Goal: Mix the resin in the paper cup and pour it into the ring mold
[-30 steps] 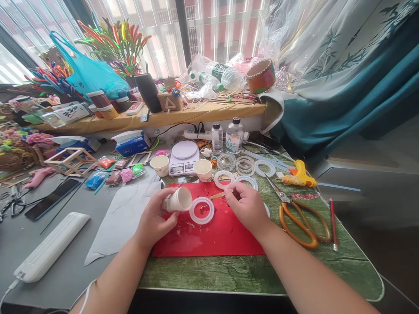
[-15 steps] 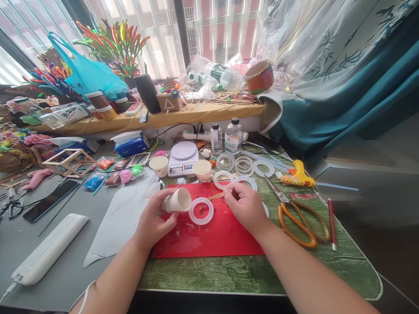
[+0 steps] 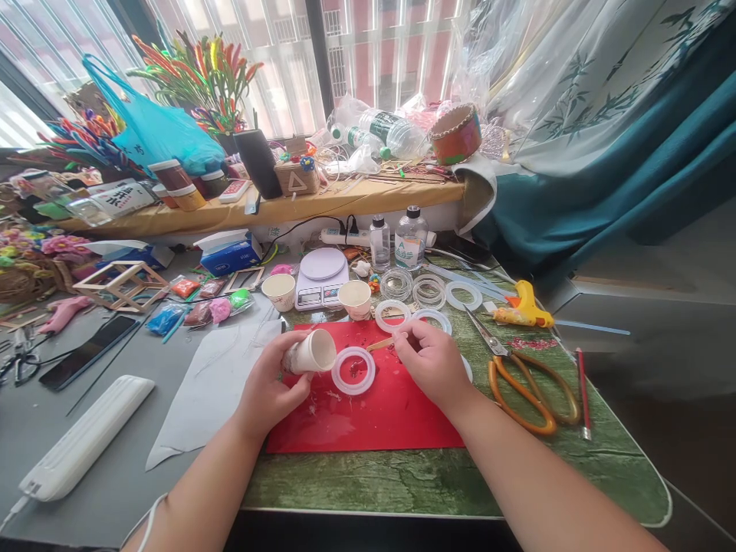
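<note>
My left hand (image 3: 270, 379) is wrapped round a white paper cup (image 3: 315, 353), tilted with its mouth toward the right. Just right of the cup's rim, a translucent ring-shaped mold (image 3: 338, 381) lies on a red sheet (image 3: 368, 425), with dark red bits showing inside its centre. My right hand (image 3: 431, 360) pinches a thin wooden stick (image 3: 380, 344), whose tip points left at the mold's upper right edge. Whether the tip touches the mold I cannot tell. Other ring molds (image 3: 392, 315) lie behind my right hand, and one is partly hidden by it.
Behind the sheet stand a kitchen scale (image 3: 323, 268), two paper cups (image 3: 355, 299) and two clear bottles (image 3: 410, 238). To the right lie large scissors (image 3: 517, 376), a yellow glue gun (image 3: 526, 305) and a red pencil (image 3: 583, 395). A white bar-shaped device (image 3: 89, 433) lies at left.
</note>
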Motion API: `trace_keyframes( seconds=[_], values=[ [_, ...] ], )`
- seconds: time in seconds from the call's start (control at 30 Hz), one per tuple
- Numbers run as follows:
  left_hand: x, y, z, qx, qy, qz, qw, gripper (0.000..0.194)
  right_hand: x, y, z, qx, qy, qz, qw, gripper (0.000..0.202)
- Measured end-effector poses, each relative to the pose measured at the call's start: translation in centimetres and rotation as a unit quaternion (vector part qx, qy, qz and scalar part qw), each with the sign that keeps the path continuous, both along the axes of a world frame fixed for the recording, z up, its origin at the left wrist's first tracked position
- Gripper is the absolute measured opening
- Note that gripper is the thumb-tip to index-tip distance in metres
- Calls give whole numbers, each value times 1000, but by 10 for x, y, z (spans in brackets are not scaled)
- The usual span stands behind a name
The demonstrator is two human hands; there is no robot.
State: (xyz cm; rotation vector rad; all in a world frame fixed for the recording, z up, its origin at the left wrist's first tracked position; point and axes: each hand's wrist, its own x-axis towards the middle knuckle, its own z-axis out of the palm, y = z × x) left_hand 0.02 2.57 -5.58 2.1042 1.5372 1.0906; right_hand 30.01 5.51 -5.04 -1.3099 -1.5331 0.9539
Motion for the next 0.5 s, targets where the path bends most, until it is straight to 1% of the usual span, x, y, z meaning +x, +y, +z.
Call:
trace_keyframes(
  seconds=[0.5],
  values=[
    [-1, 0, -1, 4, 8, 1, 1000, 52, 1, 1, -1, 5, 15, 8, 1000, 20]
  ],
)
